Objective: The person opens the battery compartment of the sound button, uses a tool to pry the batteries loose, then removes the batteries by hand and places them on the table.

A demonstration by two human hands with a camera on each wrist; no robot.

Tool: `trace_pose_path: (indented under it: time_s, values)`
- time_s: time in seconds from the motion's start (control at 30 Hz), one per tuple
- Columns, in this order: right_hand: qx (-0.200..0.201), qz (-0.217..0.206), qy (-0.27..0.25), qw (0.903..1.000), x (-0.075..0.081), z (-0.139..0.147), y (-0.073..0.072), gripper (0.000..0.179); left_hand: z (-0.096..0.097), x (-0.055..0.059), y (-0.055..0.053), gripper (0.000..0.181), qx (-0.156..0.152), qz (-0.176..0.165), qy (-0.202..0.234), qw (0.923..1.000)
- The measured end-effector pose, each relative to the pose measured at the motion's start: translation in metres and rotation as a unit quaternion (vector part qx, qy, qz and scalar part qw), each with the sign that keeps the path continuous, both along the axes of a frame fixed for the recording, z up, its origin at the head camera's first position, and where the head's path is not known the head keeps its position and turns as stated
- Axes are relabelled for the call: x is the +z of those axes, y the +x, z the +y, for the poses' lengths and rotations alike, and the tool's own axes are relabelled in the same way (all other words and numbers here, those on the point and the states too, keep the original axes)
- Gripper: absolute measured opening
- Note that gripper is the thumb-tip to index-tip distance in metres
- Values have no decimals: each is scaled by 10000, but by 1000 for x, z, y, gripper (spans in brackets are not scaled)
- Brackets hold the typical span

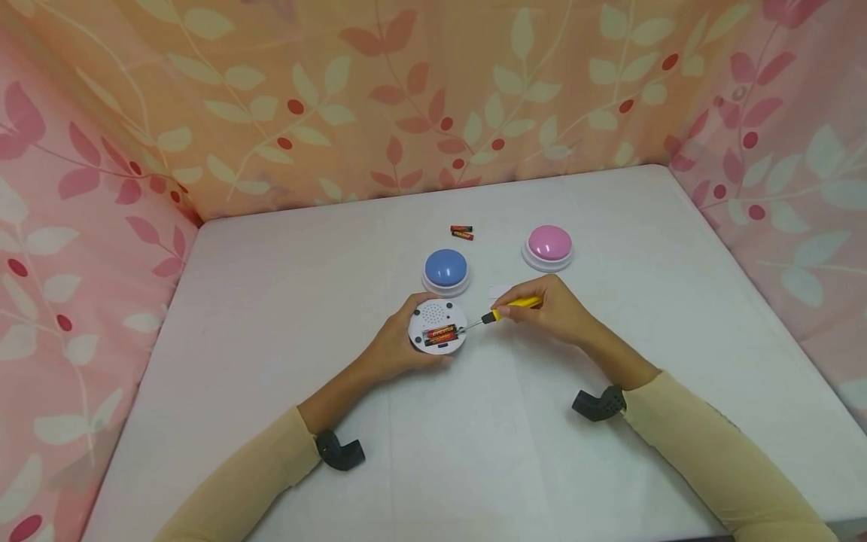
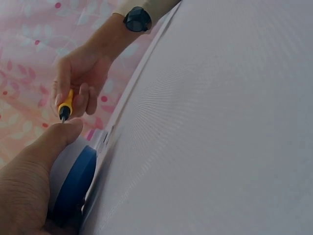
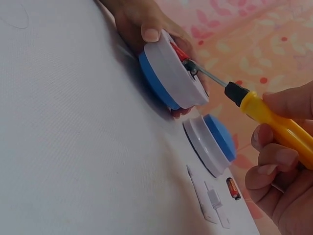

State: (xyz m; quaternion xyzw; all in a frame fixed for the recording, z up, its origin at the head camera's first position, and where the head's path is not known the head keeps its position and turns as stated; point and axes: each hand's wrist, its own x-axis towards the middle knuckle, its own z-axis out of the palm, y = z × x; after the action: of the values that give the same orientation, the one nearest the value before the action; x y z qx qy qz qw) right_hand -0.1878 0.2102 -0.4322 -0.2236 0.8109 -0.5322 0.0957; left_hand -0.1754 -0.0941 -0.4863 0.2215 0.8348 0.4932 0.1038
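Note:
My left hand grips a round white push button by its rim, its underside turned up. In the right wrist view its blue cap faces the table. Two red-and-black batteries sit in its uncovered compartment, beside a grid of small holes. My right hand holds a screwdriver by its yellow handle. The tip of its metal shaft reaches the compartment's right end, at the end of the batteries. From the left wrist view, the thumb lies along the button's side and hides the tip.
Another blue push button stands just behind the held one, and a pink one farther right. Two loose batteries lie behind them. A thin white cover piece rests on the white table. Floral curtains border the table.

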Motion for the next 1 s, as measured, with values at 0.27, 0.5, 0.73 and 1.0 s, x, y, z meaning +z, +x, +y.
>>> trace_pose_path:
  time_s: [0.27,0.5,0.73,1.0]
  values:
    - [36,68,-9,10000,0,1,0,12,0,1,0,105,-62,32,13,10000]
    - [12,53,-12,10000,-1,-1,0,13,-1,1,0,106,-86,40,98,9999]
    - [-58,72,52,9999,1,-1,1,13,-1,-1,0,104,-13,-12,62,10000]
    - [-21,-17,111,9999,1,-1,1,12,0,-1,0,104,-29,-1,90,10000]
